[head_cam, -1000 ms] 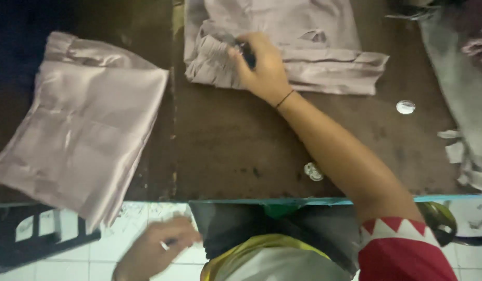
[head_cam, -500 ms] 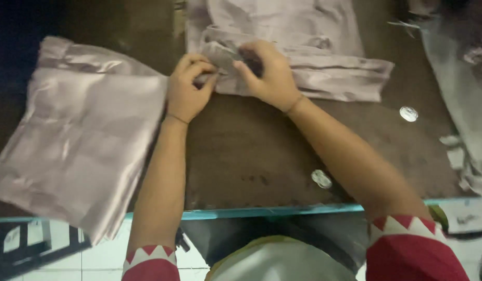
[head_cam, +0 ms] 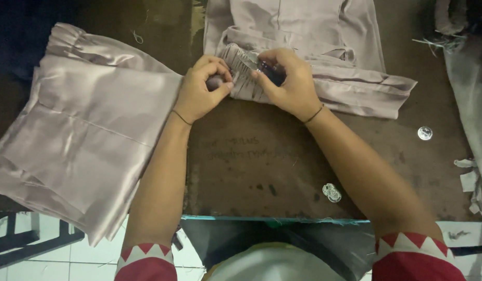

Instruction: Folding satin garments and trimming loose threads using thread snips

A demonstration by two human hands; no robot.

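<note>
Pinching gathered pleated edge of pale mauve satin garment (head_cam: pixel 303 57) with both hands near far middle of dark brown table (head_cam: pixel 251 161); left hand (head_cam: pixel 202 91) curling fingers closed, thumb and forefinger squeezing fabric fold at pleated hem; right hand (head_cam: pixel 288 83) gripping small dark-handled tool (head_cam: pixel 269 73) with metal tip showing toward pleats, fingers wrapped tight round it, thumb pressing down onto same cloth; hands sitting just beside each other, nearly touching over pleats

Lying garment flat along far edge of table, folded band stretching out toward right; resting second satin piece (head_cam: pixel 84 135) of same colour at left side, well apart from tool, draping past near left corner of table, left forearm touching its right edge

Sitting pair of clear round buttons (head_cam: pixel 331 192) near front edge of table, close beside right forearm; lying another clear button (head_cam: pixel 424 133) toward right side, apart from garment band; hanging grey cloth (head_cam: pixel 470 104) along right edge with loose scraps below it

Wearing thin dark band on each wrist, red sleeves with white zigzag trim showing at bottom; showing teal strip along front edge of table, white tiled floor below at left
</note>
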